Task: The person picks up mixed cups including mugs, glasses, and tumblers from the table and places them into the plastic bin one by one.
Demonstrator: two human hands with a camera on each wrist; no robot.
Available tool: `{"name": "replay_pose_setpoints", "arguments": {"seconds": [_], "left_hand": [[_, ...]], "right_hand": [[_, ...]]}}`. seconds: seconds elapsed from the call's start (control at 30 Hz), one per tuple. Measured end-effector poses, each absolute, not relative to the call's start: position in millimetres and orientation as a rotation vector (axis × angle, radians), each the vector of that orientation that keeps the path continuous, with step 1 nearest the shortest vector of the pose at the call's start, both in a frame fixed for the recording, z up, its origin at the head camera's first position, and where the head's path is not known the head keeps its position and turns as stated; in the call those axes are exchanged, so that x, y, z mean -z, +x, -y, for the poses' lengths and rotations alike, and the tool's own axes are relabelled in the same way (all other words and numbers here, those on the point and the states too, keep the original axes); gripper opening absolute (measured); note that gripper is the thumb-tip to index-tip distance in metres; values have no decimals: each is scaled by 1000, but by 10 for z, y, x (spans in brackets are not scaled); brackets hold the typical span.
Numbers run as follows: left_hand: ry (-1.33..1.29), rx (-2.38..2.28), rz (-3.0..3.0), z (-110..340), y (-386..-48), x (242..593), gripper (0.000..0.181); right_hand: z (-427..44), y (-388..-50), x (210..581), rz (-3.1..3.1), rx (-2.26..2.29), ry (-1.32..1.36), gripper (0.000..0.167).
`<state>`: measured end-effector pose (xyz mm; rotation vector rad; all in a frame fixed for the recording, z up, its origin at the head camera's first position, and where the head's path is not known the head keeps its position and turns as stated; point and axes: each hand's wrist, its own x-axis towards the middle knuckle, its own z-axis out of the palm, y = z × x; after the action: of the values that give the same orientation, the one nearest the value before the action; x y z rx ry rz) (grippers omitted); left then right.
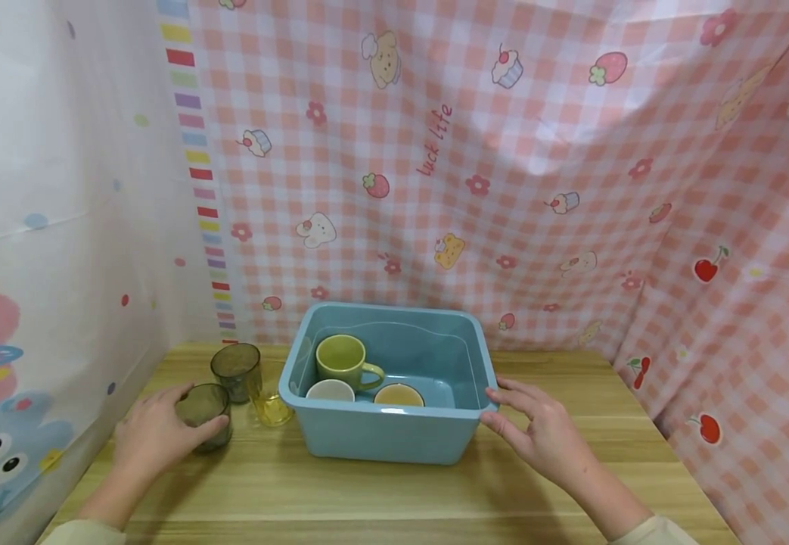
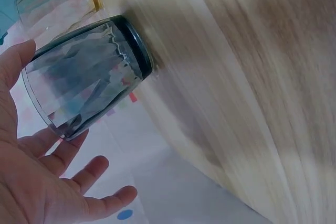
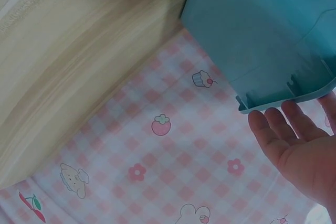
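In the head view my left hand [image 1: 159,428] is around the upper part of a smoky grey drinking glass [image 1: 213,443] standing on the table. The left wrist view shows the thumb touching the glass [image 2: 86,77] near its rim, with the fingers spread at the opposite side. Behind it stand a second smoky glass [image 1: 237,371] and a clear yellow glass [image 1: 273,409]. My right hand [image 1: 544,428] touches the right rim of a blue plastic bin [image 1: 387,435]; the right wrist view shows its fingertips against the rim. Inside are a green mug [image 1: 340,359], a white cup [image 1: 330,390] and a tan-topped cup [image 1: 399,395].
The wooden table [image 1: 285,499] carries the bin and glasses. A pink checked cloth [image 1: 421,212] hangs behind and to the right, and a white patterned cloth [image 1: 81,250] hangs at the left.
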<state>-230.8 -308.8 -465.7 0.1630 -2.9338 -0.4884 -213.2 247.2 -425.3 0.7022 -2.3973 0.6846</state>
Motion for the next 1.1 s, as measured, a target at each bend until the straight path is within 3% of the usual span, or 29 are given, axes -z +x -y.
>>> {"name": "replay_pose_setpoints", "arguments": {"seconds": [1.1], "left_hand": [[41,403,2720,3062,-2205,3885,96]], "right_hand": [[-2497,-2153,4303,2350,-674,704,37]]}}
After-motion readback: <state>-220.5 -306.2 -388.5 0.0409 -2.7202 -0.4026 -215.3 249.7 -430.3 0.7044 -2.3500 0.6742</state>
